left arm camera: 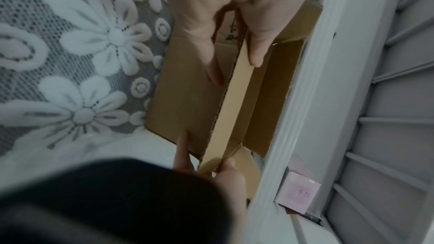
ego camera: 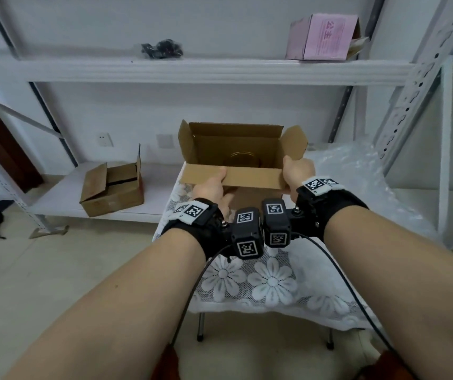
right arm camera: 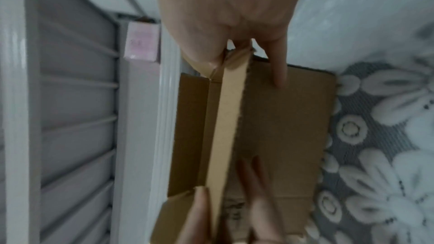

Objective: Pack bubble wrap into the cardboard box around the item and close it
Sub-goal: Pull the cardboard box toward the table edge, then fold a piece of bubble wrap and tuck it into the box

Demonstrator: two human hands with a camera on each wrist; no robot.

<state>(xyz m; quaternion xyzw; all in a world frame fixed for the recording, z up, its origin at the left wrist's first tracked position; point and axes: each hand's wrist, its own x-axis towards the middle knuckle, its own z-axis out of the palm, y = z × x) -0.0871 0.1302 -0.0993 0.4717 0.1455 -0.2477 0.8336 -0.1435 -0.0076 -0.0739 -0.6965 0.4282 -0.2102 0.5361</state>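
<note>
On the lace-covered table [ego camera: 272, 283], we are gripping the cardboard box [ego camera: 236, 149] by its near flap [ego camera: 247, 175]: left hand [ego camera: 210, 187] and right hand [ego camera: 298, 168] both pinching it. Advisable: folding it fully outward, since the bubble wrap [ego camera: 357, 171] is lying just beside, unpacked.

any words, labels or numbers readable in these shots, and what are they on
"公主": large characters on the label of the pink box on the upper shelf; the smaller print under them is too blurred to read.
Dark handwriting on the near wall of the open cardboard box, between the left hand's fingers: too blurred to read.
Square black-and-white code tags on the wrist cameras: patterns only, no words.
</note>
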